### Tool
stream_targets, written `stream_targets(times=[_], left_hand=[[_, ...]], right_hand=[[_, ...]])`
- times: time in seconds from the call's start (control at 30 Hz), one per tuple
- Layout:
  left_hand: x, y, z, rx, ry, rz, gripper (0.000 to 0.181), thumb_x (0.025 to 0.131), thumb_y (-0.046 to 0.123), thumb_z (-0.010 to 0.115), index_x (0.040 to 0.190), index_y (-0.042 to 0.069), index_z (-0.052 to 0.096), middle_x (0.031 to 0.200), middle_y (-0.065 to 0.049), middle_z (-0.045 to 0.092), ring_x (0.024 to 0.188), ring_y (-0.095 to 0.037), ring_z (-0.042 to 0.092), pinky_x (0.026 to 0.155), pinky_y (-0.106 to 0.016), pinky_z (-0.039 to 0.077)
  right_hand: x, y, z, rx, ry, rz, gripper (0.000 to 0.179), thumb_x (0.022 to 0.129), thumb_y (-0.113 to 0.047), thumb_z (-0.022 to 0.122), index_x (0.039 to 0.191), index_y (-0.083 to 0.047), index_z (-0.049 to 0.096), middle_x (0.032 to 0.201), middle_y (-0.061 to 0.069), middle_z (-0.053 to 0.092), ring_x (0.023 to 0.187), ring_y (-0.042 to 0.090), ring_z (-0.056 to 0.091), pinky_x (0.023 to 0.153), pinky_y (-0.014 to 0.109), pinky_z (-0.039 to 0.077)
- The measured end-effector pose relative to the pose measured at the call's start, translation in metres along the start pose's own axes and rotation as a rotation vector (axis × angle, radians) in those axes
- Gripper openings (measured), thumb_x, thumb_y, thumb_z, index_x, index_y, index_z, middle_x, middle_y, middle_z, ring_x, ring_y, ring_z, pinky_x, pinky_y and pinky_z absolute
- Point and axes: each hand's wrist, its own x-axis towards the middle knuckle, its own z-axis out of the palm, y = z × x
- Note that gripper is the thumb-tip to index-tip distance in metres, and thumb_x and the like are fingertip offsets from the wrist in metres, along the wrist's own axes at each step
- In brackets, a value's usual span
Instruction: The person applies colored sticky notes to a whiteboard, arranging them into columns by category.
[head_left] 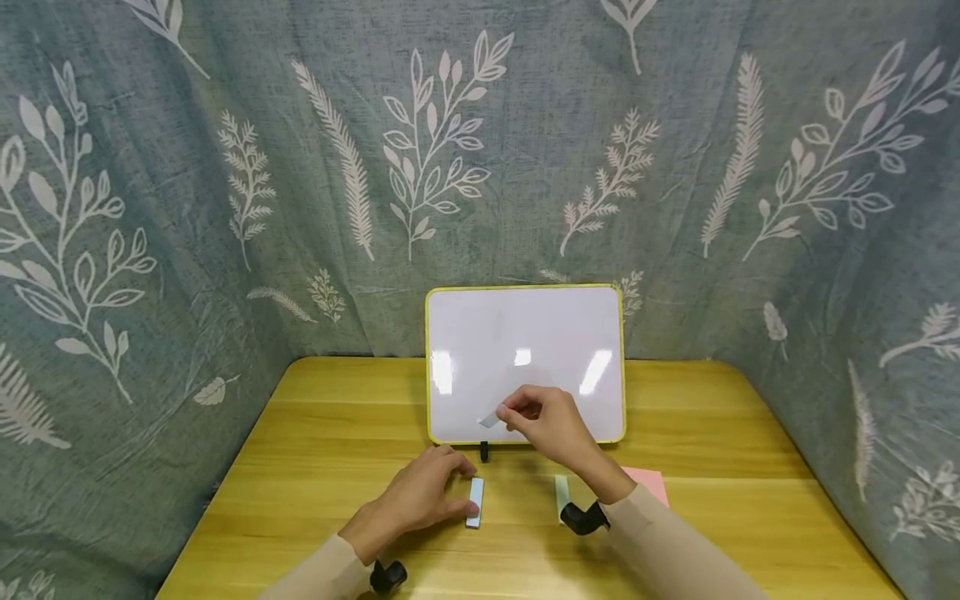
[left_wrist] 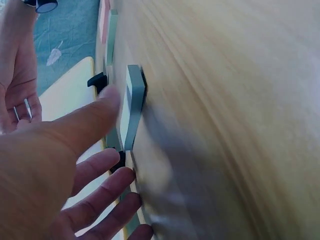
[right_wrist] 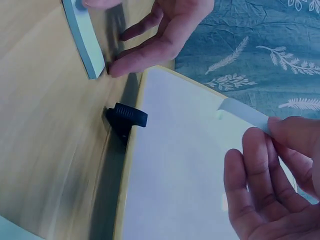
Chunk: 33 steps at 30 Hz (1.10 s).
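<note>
We see the right hand [head_left: 551, 425] pinching a pale blue strip [head_left: 491, 417] between thumb and fingers, in front of the yellow-edged whiteboard [head_left: 525, 321]; the strip's free end points left, and we cannot tell whether it touches the board. The left hand [head_left: 422, 497] has a loose grip, fingers spread just left of the blue pad [head_left: 476, 498], thumb by its near end; contact uncertain. We find that pad on the wooden table [head_left: 322, 467], nearer than the black foot [head_left: 483, 452]. Farther right, we note a green pad [head_left: 561, 490] and a pink pad [head_left: 651, 480]
</note>
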Motion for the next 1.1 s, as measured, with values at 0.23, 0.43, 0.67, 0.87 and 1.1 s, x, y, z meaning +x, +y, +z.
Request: stream_targets(times=[0.23,0.43,0.67,0.87,1.1], left_hand=[[0.009,0.006,-0.005,-0.200,0.133,-0.097,0.031,0.112,0.041,0.081,0.128,0.015,0.083,0.126,-0.002,0.085,0.115,-0.028,0.081,0.097,-0.048,0.068],[0.027,0.020,-0.019,-0.285,0.277,-0.122,0.026,0.118,0.042,0.071,0.120,0.021,0.086,0.114,0.003,0.088,0.102,-0.022,0.083,0.087,-0.037,0.068],[0.050,0.041,-0.033,-0.347,0.329,-0.127,0.041,0.121,0.049,0.063,0.119,0.015,0.087,0.114,-0.002,0.088,0.102,-0.025,0.085,0.086,-0.043,0.070],[0.064,0.052,-0.044,-0.408,0.399,-0.116,0.039,0.121,0.043,0.065,0.116,0.012,0.089,0.106,-0.003,0.090,0.092,-0.021,0.085,0.077,-0.037,0.068],[0.068,0.054,-0.050,-0.499,0.439,-0.144,0.028,0.119,0.037,0.071,0.112,0.016,0.088,0.106,-0.007,0.089,0.092,-0.030,0.087,0.071,-0.032,0.063]], right_hand=[[-0.003,0.002,0.005,0.052,0.061,-0.050,0.008,0.109,-0.026,0.087,0.108,-0.018,0.088,0.099,0.007,0.088,0.088,0.033,0.086,0.075,0.025,0.065],[-0.005,0.005,0.011,0.039,0.171,-0.190,0.003,0.106,-0.013,0.088,0.108,-0.015,0.087,0.102,0.001,0.089,0.087,0.015,0.086,0.084,0.028,0.070],[0.001,0.001,0.018,0.025,0.324,-0.399,0.013,0.102,0.000,0.088,0.109,-0.011,0.086,0.103,0.007,0.087,0.089,0.023,0.088,0.088,0.029,0.071],[0.003,-0.005,0.020,0.011,0.379,-0.434,0.015,0.100,0.001,0.090,0.110,-0.009,0.087,0.104,0.007,0.086,0.094,0.024,0.087,0.091,0.023,0.069],[0.004,-0.001,0.024,-0.013,0.395,-0.494,0.022,0.096,0.010,0.090,0.107,-0.009,0.087,0.101,0.008,0.086,0.091,0.025,0.086,0.088,0.020,0.067]])
